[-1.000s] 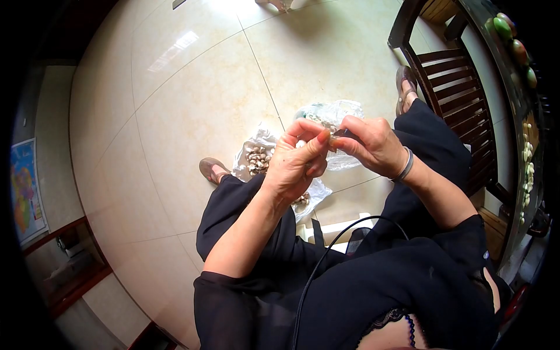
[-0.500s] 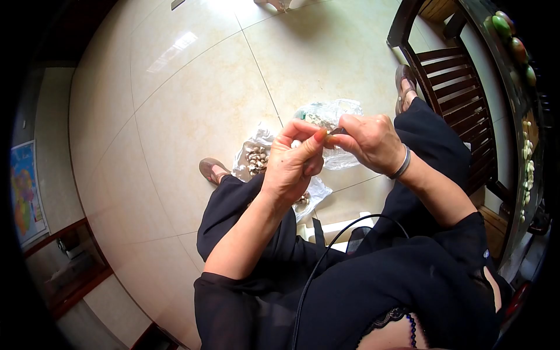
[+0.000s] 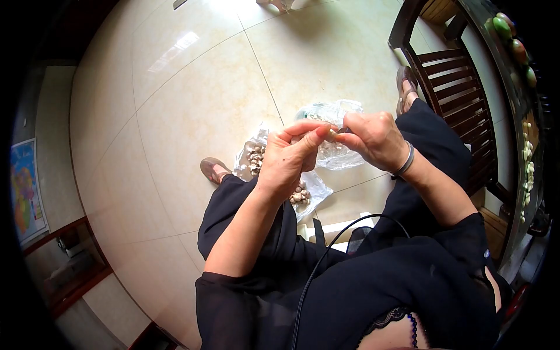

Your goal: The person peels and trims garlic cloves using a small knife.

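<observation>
"Where's the pale piece (image 3: 332, 134)?"

"Held up at the fingertips, where the left hand (image 3: 294, 153) and the right hand (image 3: 373, 140) meet, above the floor (image 3: 192, 105)."

"And the grip on each side?"

"The left thumb and forefinger pinch the piece. The right fingers are curled in, with the thumb tip up against it. Whether they pinch the piece or something of their own, I can't tell; a dark patch there is too small to read."

"How would you handle something that tiny?"

"My view: let the left do the steadying, pinching firmly but not crushing, with just enough showing for the right to work on. Small strokes from the right thumb, both hands braced close, so a slip stays short."

"What's in the containers?"

"Just past the left hand, a white plastic bag (image 3: 248, 135) lies open with brown-and-white lumps (image 3: 255, 160) in it, mushroom-like. Nearer the body, more pale brown lumps (image 3: 300, 194) lie on white plastic (image 3: 318, 191). Behind the hands is a clear bag (image 3: 347, 106); it seems to hold pale bits, but the fingers hide much of it."

"Anything farther out?"

"At far right, on the dark tabletop (image 3: 513, 105), there's a line of small pale pieces (image 3: 527, 169), and beyond them green and reddish fruit (image 3: 518, 51)."
</observation>
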The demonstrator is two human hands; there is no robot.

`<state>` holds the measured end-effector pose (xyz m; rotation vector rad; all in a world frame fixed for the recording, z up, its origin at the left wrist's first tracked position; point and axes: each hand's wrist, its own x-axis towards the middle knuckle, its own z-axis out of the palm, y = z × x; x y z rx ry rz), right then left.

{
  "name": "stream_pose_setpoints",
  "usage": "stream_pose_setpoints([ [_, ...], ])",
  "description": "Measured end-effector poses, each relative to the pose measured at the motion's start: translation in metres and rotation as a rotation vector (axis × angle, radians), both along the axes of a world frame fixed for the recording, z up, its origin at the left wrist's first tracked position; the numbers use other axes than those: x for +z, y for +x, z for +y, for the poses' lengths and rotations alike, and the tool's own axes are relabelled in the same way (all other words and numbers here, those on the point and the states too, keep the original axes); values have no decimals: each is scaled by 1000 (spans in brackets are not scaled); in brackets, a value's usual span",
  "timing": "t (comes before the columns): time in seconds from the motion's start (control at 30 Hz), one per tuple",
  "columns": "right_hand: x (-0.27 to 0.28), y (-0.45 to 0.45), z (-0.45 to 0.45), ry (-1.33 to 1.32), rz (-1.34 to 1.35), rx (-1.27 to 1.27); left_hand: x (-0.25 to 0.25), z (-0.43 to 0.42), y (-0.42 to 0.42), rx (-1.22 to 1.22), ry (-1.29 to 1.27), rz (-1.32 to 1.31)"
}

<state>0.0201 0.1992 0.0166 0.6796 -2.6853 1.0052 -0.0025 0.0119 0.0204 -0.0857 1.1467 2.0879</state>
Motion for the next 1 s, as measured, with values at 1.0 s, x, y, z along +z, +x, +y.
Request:
stream_pose_setpoints([
  [1.0,-4,5,-10,84,102,20,-6,4,5,47,138,-211],
])
